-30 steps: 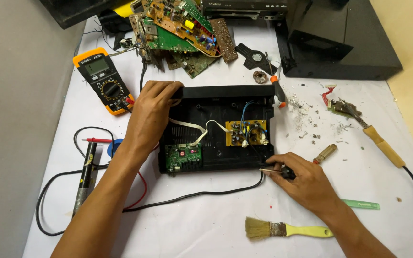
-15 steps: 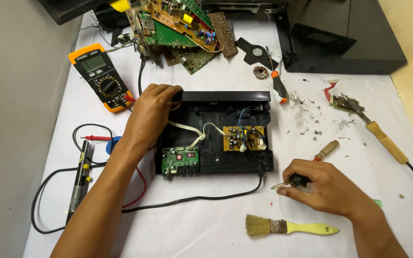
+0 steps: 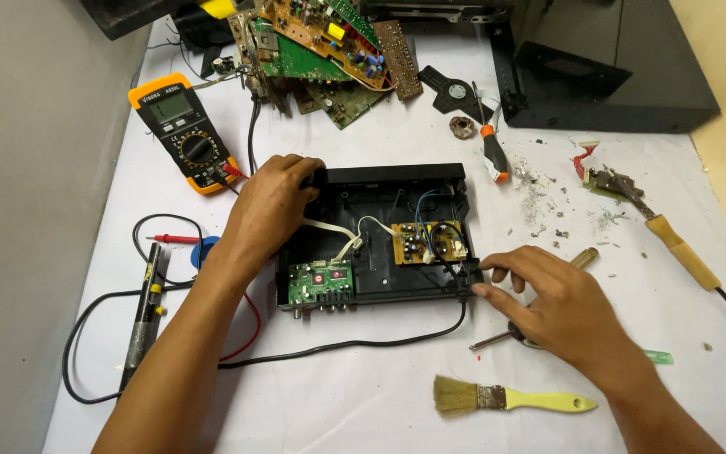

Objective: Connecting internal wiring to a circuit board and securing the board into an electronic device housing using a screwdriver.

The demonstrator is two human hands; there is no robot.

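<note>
Left fingers: we see the left hand [image 3: 272, 202] curled over the back left corner of the black case [image 3: 377, 231], grasping its rim.
Right fingers: the right hand [image 3: 558, 307] is loosely bent, fingertips pinching the black cable [image 3: 355, 343] at the case's front right corner.
Under the right palm: a screwdriver [image 3: 497, 338] lies on the surface [image 3: 363, 395], released.
Case axis: long side runs left to right; open top faces us.
Case look: shallow black shell, green board [image 3: 319, 282] front left, yellow board [image 3: 428, 244] right.
Place: mid surface, between multimeter [image 3: 185, 133] and brush [image 3: 510, 398].
</note>
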